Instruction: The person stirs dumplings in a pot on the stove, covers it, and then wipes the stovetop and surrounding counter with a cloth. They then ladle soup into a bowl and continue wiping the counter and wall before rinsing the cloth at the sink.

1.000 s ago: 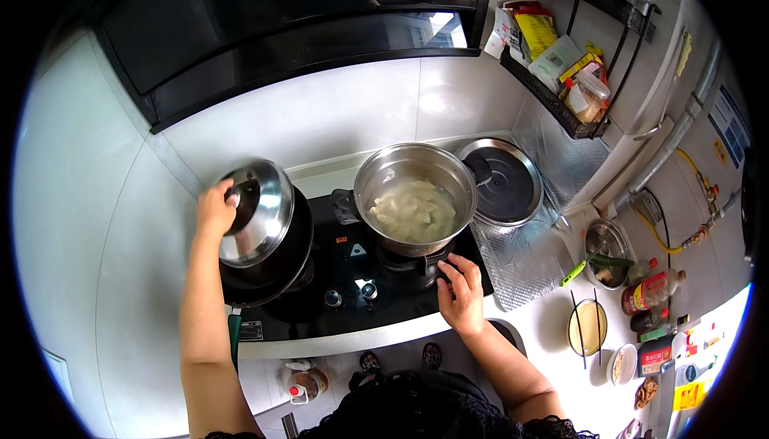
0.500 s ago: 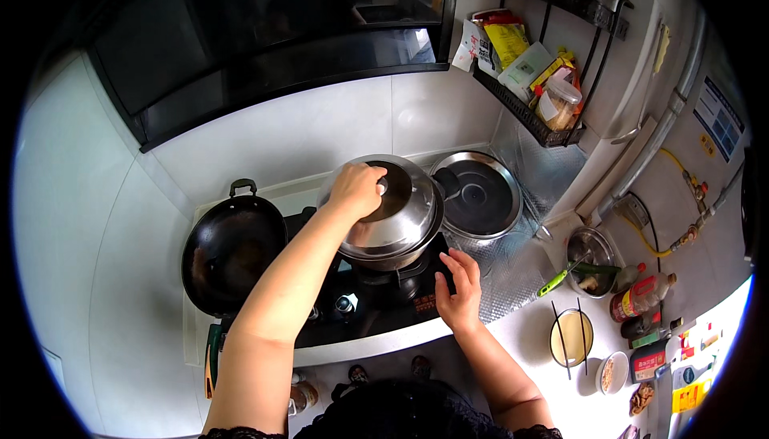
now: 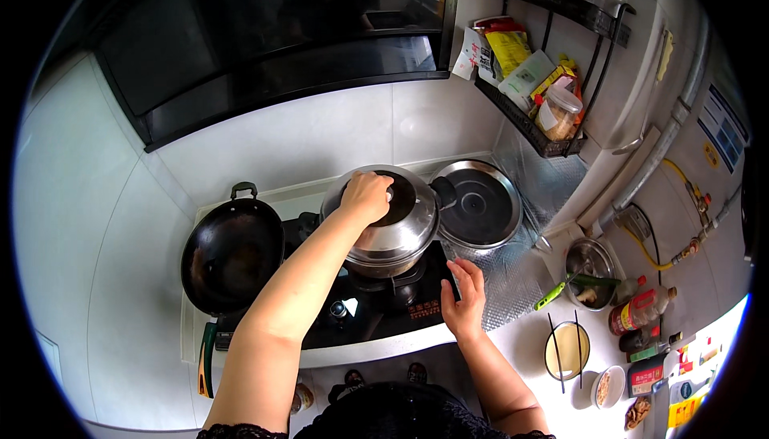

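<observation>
A black cooktop (image 3: pixel 380 316) is fitted along the counter. At its left a black wok (image 3: pixel 232 256) is placed. Right of the wok, a steel pot (image 3: pixel 392 267) is seated over a burner, covered by a domed steel lid (image 3: pixel 407 229). The lid's knob is gripped from above by the left hand (image 3: pixel 368 197), fingers curled narrow. The right hand (image 3: pixel 465 303) is held near the cooktop's right edge, fingers loosely spread; whether contact is made cannot be told.

Head-worn fisheye view, from above, facing down at stove (image 3: pixel 383 316).
</observation>
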Motion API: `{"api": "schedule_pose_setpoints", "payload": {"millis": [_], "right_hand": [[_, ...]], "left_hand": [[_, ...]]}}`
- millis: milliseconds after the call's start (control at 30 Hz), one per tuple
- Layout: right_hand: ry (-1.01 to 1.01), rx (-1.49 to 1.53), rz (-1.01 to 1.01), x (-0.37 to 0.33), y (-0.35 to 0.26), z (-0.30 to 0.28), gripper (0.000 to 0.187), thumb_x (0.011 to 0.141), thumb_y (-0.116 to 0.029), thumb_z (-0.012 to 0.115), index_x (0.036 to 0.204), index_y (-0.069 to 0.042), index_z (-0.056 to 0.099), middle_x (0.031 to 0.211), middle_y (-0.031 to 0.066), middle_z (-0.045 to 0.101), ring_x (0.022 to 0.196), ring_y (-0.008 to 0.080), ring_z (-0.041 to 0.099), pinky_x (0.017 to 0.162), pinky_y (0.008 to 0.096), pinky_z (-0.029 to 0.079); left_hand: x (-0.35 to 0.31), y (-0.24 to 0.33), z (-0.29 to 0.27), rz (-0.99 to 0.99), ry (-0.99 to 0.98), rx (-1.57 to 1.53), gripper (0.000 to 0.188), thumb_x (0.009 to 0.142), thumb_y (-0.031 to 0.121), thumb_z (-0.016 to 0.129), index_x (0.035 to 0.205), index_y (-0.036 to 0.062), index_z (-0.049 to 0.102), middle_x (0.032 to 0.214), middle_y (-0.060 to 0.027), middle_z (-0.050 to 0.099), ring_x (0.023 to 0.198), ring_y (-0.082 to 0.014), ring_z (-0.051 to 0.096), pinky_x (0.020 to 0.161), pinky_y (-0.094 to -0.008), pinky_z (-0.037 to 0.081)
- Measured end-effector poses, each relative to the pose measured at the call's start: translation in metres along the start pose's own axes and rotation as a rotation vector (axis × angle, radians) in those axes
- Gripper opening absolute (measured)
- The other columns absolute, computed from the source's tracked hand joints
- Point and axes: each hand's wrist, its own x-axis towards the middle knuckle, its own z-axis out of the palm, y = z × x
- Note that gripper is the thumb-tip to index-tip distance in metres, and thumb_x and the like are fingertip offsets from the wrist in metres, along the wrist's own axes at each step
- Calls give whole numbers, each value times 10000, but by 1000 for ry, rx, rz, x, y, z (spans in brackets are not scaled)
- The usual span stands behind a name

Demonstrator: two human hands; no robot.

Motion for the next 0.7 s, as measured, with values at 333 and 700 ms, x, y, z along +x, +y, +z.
{"api": "schedule_pose_setpoints", "payload": {"millis": [333,700], "right_hand": [[0,-13,29,-7,15,-10,366,757,34,631,1114,-38,598,1125,166,542,1036,331,546,899,387,454],[22,-59,123,-25,36,-27,370,755,27,628,1115,-52,601,1121,168,547,1034,334,552,893,388,456]], "left_hand": [[-1,-1,8,-90,35,-38,308,812,137,614,1115,113,658,1075,-141,638,1033,-341,568,912,-405,469],[0,3,11,-107,63,-30,313,801,116,622,1111,124,660,1074,-140,638,1037,-338,571,897,-414,476]]}}
